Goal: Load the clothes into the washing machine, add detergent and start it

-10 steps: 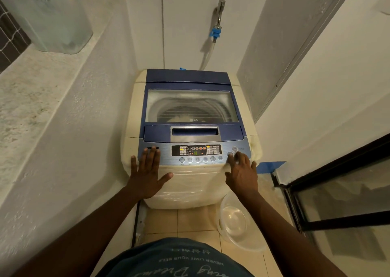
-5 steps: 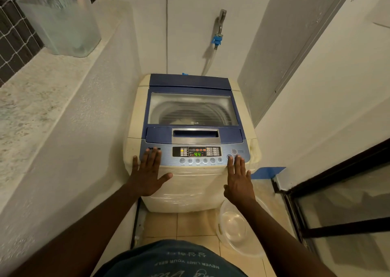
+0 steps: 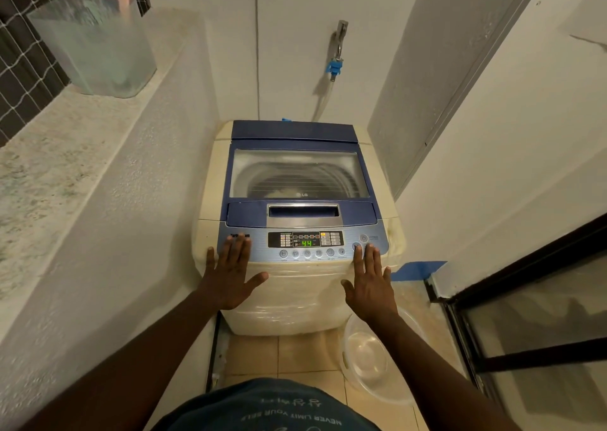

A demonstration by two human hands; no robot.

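Note:
A cream top-loading washing machine (image 3: 210, 174) with a blue lid stands ahead, its lid (image 3: 299, 176) closed. Pale clothes show faintly through the lid window inside the drum. The control panel (image 3: 305, 242) at the front edge shows a green "44" on its display. My left hand (image 3: 228, 273) lies flat with fingers spread on the panel's left end, holding nothing. My right hand (image 3: 369, 281) rests flat at the panel's right end, fingertips on the round buttons there, holding nothing.
A clear plastic basin (image 3: 371, 361) sits on the tiled floor right of the machine. A frosted glass container (image 3: 95, 46) stands on the stone ledge (image 3: 49, 168) at left. A tap with a blue hose fitting (image 3: 335, 66) hangs on the back wall. A black-framed glass door (image 3: 525, 332) is at right.
The display has lit up with "44". My right hand has flattened, its fingers straightening over the right-hand buttons. The view has tilted up a little.

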